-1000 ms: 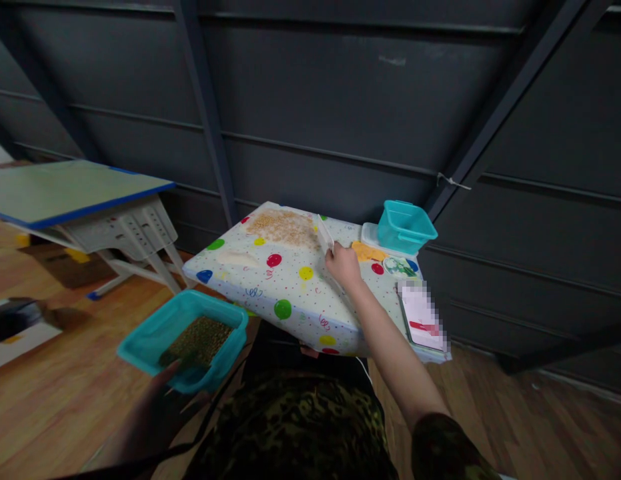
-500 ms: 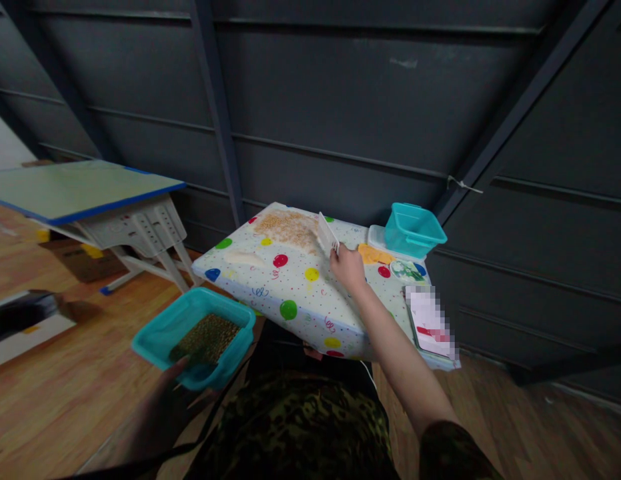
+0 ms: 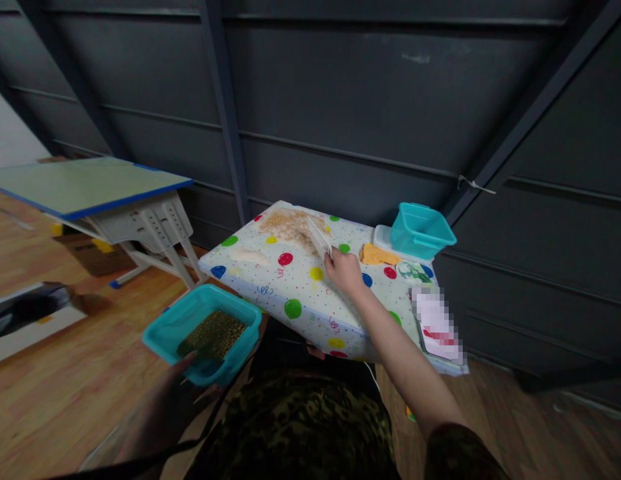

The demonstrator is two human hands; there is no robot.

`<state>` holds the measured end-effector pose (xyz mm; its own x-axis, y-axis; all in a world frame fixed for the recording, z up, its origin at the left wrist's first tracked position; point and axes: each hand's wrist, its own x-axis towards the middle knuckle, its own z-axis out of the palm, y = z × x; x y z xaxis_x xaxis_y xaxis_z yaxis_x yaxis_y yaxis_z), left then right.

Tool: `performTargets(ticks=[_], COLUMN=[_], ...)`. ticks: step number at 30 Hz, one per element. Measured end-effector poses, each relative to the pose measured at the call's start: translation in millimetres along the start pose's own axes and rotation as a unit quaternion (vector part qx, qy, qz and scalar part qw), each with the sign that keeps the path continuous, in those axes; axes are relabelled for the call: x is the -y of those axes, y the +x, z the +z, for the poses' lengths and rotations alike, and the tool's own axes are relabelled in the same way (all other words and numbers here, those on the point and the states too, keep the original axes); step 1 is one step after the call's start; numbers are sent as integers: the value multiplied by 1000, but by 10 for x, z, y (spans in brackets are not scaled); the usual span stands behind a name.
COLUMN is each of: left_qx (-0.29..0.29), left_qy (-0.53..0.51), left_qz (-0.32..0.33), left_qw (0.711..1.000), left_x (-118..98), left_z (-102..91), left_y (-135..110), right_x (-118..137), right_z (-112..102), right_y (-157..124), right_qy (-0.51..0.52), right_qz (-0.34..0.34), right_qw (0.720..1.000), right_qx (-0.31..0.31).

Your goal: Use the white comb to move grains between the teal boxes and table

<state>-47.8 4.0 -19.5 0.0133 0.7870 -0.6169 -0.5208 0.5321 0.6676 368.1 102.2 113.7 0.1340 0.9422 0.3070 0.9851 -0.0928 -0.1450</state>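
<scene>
My right hand [image 3: 345,272] is closed around the end of a thin white slotted plastic piece [image 3: 318,235] and holds it tilted over the table. Its far edge is at a spread of tan grains [image 3: 285,225], touching or just above them; I cannot tell which. My left hand [image 3: 176,400] grips a teal plastic basin [image 3: 163,319] at its near side, thumb over the rim, fingers partly hidden below. Small greenish-brown beans or grains [image 3: 221,333] lie in this basin. Nearer the table's left front is a low pale heap [image 3: 251,256].
The table has a balloon-print cloth [image 3: 270,293]. At its right are a second teal basin [image 3: 423,230], a white lid [image 3: 383,235], an orange cloth [image 3: 377,255], a green-white round item [image 3: 413,271] and a blurred phone-like slab [image 3: 437,323]. A desk [image 3: 90,183] stands left; a dark wall [image 3: 340,100] rises behind.
The white slotted piece has tilted lower and shifted left over the grains with my right hand. The view has shifted slightly. My left hand keeps its hold on the basin.
</scene>
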Motion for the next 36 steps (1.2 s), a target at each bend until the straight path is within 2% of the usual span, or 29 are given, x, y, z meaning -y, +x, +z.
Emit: performTargets(ticks=[8,11,15,17,20,23,26,32,36], left_qx=[-11,-27,5,19,9,-17,-29,0,19], left_qy=[35,46,10,-3,13,20,3,14,5], left_qz=[20,8,52,66,55,36,31,56,62], left_qw=[999,999,999,998,998,999,999,998,998], left_x=[9,13,54,62,36,7,7,61,122], left_z=[94,132,109,116,176,235,247,163,57], left_y=[-33,-88,-186,-248,-319,-314,-263,-234,-187], right_x=[1,-32,-110,-171,-276,-368,-445,-545,-587], right_z=[19,66,133,170,243,321,371,369,350], right_y=[7,16,58,106,191,261,309,387,422], right_qy=[30,51,149,247,406,481,465,391,407], right_qz=[32,41,57,58,50,67,92,121,133], right_qw=[999,997,984,963,908,872,878,907,893], right_qx=[-28,-47,-77,-93,-86,-62,-70,-99,-138])
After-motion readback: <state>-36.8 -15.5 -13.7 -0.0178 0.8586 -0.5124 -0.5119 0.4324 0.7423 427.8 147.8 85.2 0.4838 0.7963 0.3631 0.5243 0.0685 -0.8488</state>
